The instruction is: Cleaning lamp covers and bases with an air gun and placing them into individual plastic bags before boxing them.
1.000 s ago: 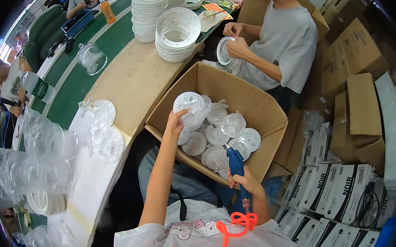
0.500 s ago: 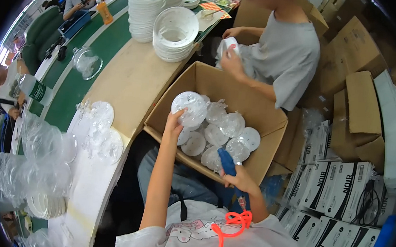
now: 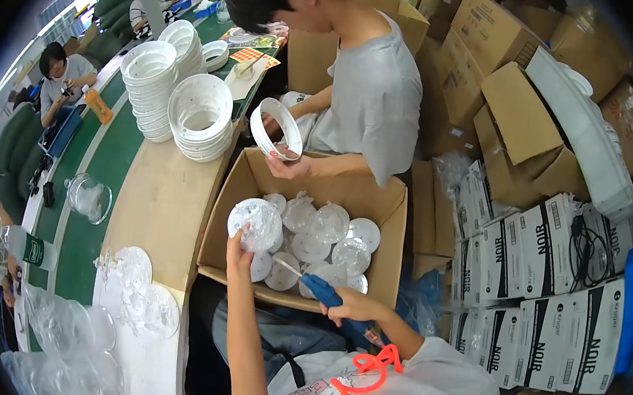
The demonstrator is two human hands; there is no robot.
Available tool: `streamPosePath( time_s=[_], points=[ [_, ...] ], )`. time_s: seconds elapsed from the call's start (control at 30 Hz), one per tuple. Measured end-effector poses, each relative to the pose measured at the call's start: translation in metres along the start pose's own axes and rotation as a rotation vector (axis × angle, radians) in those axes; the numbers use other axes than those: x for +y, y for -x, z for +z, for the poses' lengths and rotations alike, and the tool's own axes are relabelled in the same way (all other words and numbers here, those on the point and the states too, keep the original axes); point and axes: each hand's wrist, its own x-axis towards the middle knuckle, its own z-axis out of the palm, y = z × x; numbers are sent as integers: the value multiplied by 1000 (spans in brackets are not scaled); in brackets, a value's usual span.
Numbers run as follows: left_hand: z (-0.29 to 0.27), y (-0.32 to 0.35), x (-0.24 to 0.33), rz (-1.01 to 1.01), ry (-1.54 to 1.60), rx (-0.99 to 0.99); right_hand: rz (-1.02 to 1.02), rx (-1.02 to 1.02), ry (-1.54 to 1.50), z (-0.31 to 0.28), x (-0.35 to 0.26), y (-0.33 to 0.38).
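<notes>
My left hand [image 3: 240,249] is closed on the edge of a round translucent plastic disc [image 3: 260,219], held tilted above the left part of an open cardboard box [image 3: 391,253]. My right hand [image 3: 356,306] is wrapped around a blue air blow gun [image 3: 322,289]. Its thin nozzle points left toward the disc, with a short gap between them. A coiled orange hose [image 3: 365,375] hangs from the gun's lower end over my shirt. Inside the box lie several similar clear and whitish discs [image 3: 312,247], some wrapped in crinkled film.
Across the box a co-worker [image 3: 375,82] holds a white ring [image 3: 277,130] over its far edge. Stacks of white rings [image 3: 200,108] stand on the table at left, with clear discs [image 3: 152,307] and plastic covers [image 3: 71,334] nearer. Printed cartons [image 3: 547,315] are piled at right.
The view has shifted, placing the box lower and further left. The blow gun's nozzle now shows, pointing at the held disc. The co-worker has raised a white ring toward the box.
</notes>
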Motion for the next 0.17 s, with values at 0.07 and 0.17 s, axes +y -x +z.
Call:
streamPosePath(
  time_s=[0.07,0.17],
  points=[
    [-5,0,3,-65,-10,25,38,57,87,-3,0,0],
    [-39,3,15,54,-12,62,0,-99,-74,1,-11,1]
  ],
)
